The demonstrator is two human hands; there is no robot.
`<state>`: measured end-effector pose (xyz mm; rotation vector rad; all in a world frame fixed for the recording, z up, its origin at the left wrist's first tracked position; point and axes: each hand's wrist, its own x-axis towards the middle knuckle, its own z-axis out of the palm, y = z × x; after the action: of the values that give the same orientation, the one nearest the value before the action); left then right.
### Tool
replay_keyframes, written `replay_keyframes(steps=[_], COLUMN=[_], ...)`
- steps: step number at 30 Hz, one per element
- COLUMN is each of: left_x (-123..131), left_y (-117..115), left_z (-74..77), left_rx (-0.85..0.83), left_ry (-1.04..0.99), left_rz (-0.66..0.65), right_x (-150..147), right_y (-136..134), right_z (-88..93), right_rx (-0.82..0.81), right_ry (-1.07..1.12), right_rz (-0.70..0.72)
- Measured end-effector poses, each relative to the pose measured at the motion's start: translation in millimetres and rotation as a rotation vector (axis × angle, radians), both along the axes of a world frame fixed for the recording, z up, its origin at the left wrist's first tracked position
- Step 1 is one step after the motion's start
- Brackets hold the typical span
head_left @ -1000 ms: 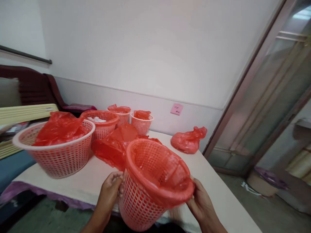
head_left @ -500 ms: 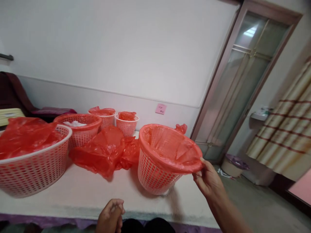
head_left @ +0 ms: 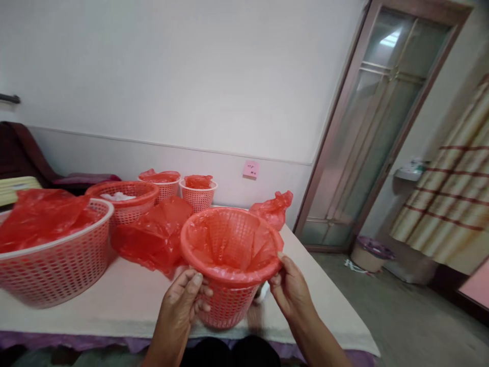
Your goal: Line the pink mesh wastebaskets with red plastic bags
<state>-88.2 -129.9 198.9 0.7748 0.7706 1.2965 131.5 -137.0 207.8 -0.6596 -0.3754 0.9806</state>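
A perforated plastic basket [head_left: 229, 300] stands near the front edge of the table, lined with a red plastic bag [head_left: 240, 239] whose edge is folded over the rim. My left hand [head_left: 181, 300] is closed at the left front of the rim, thumb on the folded bag edge and fingers curled against the basket wall. On the right side, my right hand [head_left: 290, 288] pinches the rim and the bag edge between thumb and fingers. Just left of this basket lies a crumpled red plastic bag [head_left: 153, 237].
A wide basket [head_left: 57, 275] with a red bag stands at left, a red-rimmed basket [head_left: 128, 209] behind it. Two small lined baskets [head_left: 164, 188] [head_left: 198, 196] stand by the wall. A tied red bag [head_left: 273, 209] sits at the back right. A bin [head_left: 369, 255] is on the floor.
The lined basket has moved left and nearer to me. My left hand has come up from the table's front edge to its rim; my right hand has stayed on it.
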Motion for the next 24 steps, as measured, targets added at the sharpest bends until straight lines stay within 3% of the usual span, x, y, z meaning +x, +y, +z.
replay_keyframes(steps=[7, 16, 24], left_x=[-25.5, -40.1, -54.1], left_y=[10.6, 13.7, 3.7], left_z=[-20.5, -42.9, -33.6], left_rx=[-0.058, -0.071, -0.099], left_ry=[-0.052, -0.029, -0.107], left_rz=[0.146, 0.221, 0.193], right_x=[-44.1, -55.3, -55.1], right_y=[28.4, 20.2, 10.9], right_z=[-39.6, -40.9, -48.6], right_rx=[-0.046, -0.084, -0.103], right_ry=[0.037, -0.058, -0.152], right_rz=[0.095, 0.171, 0.310])
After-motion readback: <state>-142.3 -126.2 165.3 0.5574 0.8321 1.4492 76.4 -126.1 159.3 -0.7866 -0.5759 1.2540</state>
